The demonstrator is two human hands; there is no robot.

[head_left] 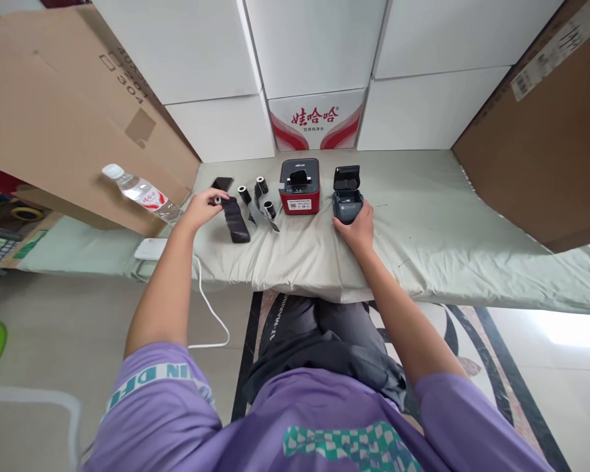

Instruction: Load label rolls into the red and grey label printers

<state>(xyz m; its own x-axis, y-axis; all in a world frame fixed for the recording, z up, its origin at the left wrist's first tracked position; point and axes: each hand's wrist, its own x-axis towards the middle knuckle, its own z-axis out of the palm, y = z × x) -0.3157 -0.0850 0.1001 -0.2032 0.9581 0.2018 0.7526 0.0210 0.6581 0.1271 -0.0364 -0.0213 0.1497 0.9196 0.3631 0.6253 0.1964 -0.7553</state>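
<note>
Head view, looking down over a cloth-covered bench [423, 216]. The left hand [204, 204] pinches the small core end of a black ribbon roll [235, 218], fingers closed on it; the unrolled strip lies flat and matte, its long axis running from the fingertips toward the person and slightly rightward. The right hand [356, 226] cups the near edge of a dark grey label printer [347, 195], a boxy plastic unit with its lid standing open, fingers wrapped against its front and side. The ribbon thus lies well to the left of the grey printer, nearer the left hand. Between them stand three more black ribbon spools [258, 193], partly unwound, and a red-and-black printer [299, 186] of glossy plastic. A clear water bottle [142, 192] lies tilted at far left beside a cardboard box [63, 111].
</note>
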